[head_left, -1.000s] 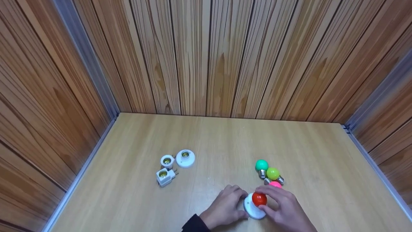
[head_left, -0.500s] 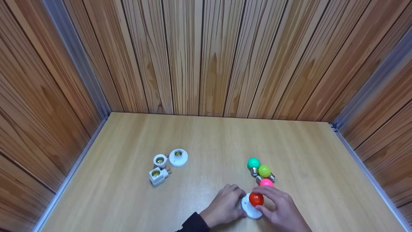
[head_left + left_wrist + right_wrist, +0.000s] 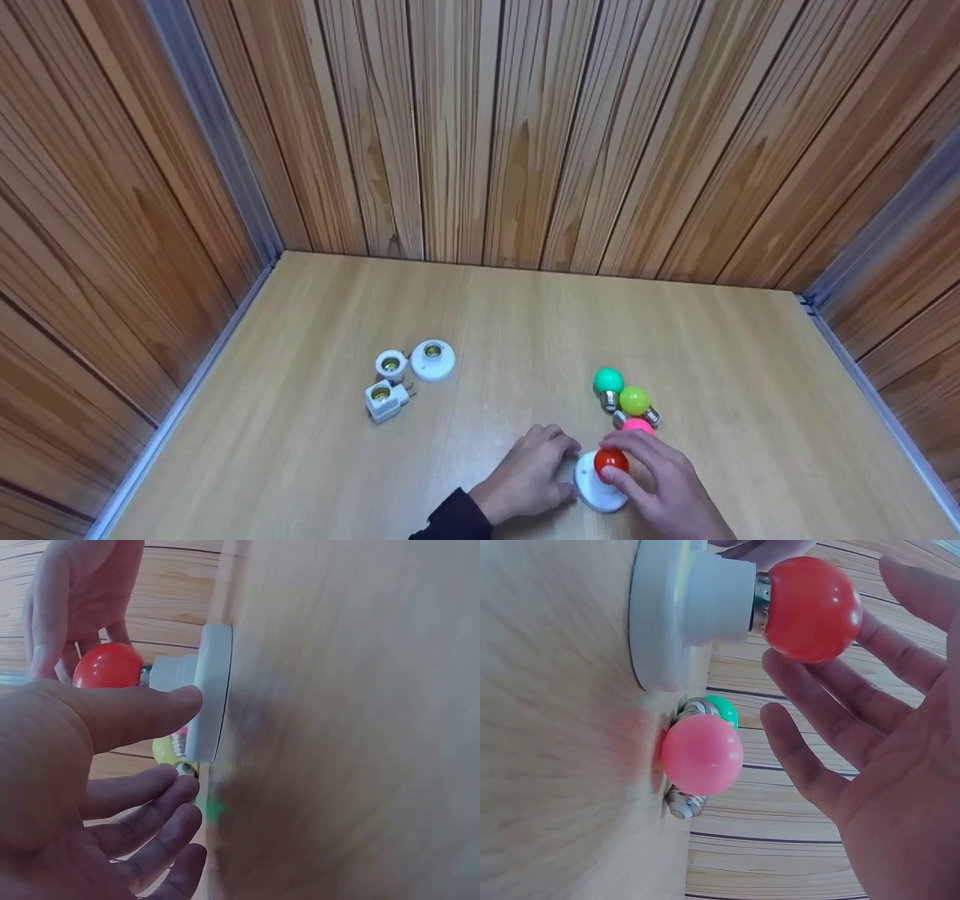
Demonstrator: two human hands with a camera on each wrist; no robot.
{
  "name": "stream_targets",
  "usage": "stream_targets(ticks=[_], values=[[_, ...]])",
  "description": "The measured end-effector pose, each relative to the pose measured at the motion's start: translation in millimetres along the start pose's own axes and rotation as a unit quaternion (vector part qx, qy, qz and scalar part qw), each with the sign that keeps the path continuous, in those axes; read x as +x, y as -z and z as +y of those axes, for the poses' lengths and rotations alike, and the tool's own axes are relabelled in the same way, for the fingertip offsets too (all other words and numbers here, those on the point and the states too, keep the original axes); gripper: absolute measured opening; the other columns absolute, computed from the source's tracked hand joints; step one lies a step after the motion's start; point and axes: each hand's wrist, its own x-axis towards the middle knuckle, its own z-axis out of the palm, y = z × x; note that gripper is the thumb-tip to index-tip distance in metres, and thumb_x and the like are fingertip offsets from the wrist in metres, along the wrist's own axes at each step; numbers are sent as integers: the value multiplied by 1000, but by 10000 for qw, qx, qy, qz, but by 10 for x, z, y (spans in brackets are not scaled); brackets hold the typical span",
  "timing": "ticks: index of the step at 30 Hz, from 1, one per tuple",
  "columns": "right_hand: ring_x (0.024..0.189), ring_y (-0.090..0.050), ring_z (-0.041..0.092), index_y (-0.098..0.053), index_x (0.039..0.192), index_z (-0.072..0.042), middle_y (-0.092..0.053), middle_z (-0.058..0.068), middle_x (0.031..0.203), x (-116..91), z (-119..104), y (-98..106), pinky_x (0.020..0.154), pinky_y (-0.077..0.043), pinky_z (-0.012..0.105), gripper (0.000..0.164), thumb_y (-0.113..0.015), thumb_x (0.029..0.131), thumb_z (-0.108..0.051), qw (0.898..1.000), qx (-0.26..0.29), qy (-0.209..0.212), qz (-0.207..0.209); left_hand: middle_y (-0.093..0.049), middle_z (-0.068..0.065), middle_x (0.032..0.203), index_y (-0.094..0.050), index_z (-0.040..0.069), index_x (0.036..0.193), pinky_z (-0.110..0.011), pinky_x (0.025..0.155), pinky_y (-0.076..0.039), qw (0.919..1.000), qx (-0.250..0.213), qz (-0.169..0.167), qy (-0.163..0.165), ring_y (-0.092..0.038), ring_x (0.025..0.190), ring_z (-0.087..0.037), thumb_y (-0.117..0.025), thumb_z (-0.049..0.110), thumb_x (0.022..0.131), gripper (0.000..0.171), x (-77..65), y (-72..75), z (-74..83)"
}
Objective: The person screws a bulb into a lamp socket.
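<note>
A red light bulb stands with its cap partly inside a round white lamp holder; some of the metal cap shows above the socket in the right wrist view. My left hand holds the holder's base by its left rim, thumb near and fingers beyond. Around the red globe curl the fingers of my right hand. Its thumb overlaps the globe in the head view, but a gap beside the thumb tip shows in the right wrist view. Just beyond lies a pink bulb, partly hidden by the right hand in the head view.
A green bulb and a yellow-green bulb lie behind the pink one. To the left stand another round lamp holder, a small round plug-in socket and a square one. Wooden walls enclose the table.
My right thumb has shifted up over the front of the red bulb. The left hand keeps its place on the holder. The head view swung right, then back left.
</note>
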Motion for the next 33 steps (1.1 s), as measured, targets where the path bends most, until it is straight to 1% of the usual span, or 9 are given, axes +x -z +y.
stream_targets(ticks=[4, 7, 10, 14, 18, 21, 24, 29, 33], values=[[105, -62, -2, -66, 114, -36, -64, -30, 108, 36, 5, 38, 95, -53, 18, 34, -77, 83, -42, 10000, -3, -1, -42, -61, 11, 118, -63, 25, 126, -21, 86, -46, 9993, -255, 39, 284, -49, 104, -2, -80, 30, 82, 47, -58, 86, -24], [103, -64, 1, -65, 112, -39, -65, -27, 108, 80, 13, 78, 89, -56, 18, 33, -79, 83, -32, 9997, -9, 215, 154, -60, 12, 117, -62, 27, 126, -21, 86, -46, 9968, -577, 92, 547, -48, 103, -1, -79, 28, 83, 47, -114, 205, -69], [97, -65, 3, -67, 111, -36, -66, -23, 107, 136, 34, 118, 84, -58, 20, 30, -79, 84, -28, 9984, -49, 383, 421, -60, 10, 119, -61, 26, 128, -22, 85, -47, 9943, -770, 275, 687, -50, 103, -2, -78, 26, 84, 47, -190, 340, -148], [91, -63, -1, -69, 110, -30, -68, -20, 104, 229, 80, 165, 81, -57, 17, 26, -77, 86, -30, 9973, -276, 373, 570, -60, 6, 123, -60, 24, 129, -24, 87, -50, 9929, -663, 661, 727, -53, 108, -6, -76, 25, 86, 46, -309, 482, -274], [88, -61, -3, -70, 109, -24, -69, -15, 100, 332, 155, 203, 78, -57, 17, 25, -77, 86, -20, 9955, -488, 443, 688, -61, 4, 122, -61, 19, 129, -25, 86, -49, 9909, -455, 1031, 730, -53, 107, -10, -76, 25, 86, 46, -429, 555, -393], [85, -62, 1, -71, 107, -20, -71, -8, 96, 405, 217, 219, 75, -58, 20, 26, -78, 83, -12, 9932, -671, 498, 813, -62, 1, 121, -62, 15, 128, -25, 83, -47, 9884, -373, 1267, 752, -52, 105, -12, -77, 24, 85, 46, -512, 595, -477], [85, -61, 9, -71, 107, -18, -71, -3, 98, 471, 259, 222, 73, -55, 19, 27, -80, 81, -13, 9931, -901, 299, 694, -61, 1, 122, -61, 15, 129, -27, 84, -47, 9844, -363, 1439, 948, -53, 106, -13, -76, 24, 86, 46, -592, 653, -565], [89, -59, 17, -70, 109, -16, -69, 4, 105, 558, 296, 218, 72, -53, 21, 32, -82, 79, -17, 9929, -1152, -102, 264, -59, 1, 126, -60, 17, 129, -33, 87, -50, 9692, -490, 1952, 1423, -55, 111, -15, -74, 23, 88, 44, -708, 809, -716], [90, -57, 18, -70, 110, -14, -66, 5, 107, 578, 314, 175, 70, -50, 19, 38, -85, 76, -17, 9918, -1242, -287, 42, -59, -1, 124, -63, 16, 126, -32, 86, -50, 9471, -206, 2810, 1535, -54, 113, -18, -75, 19, 86, 41, -827, 924, -850]])
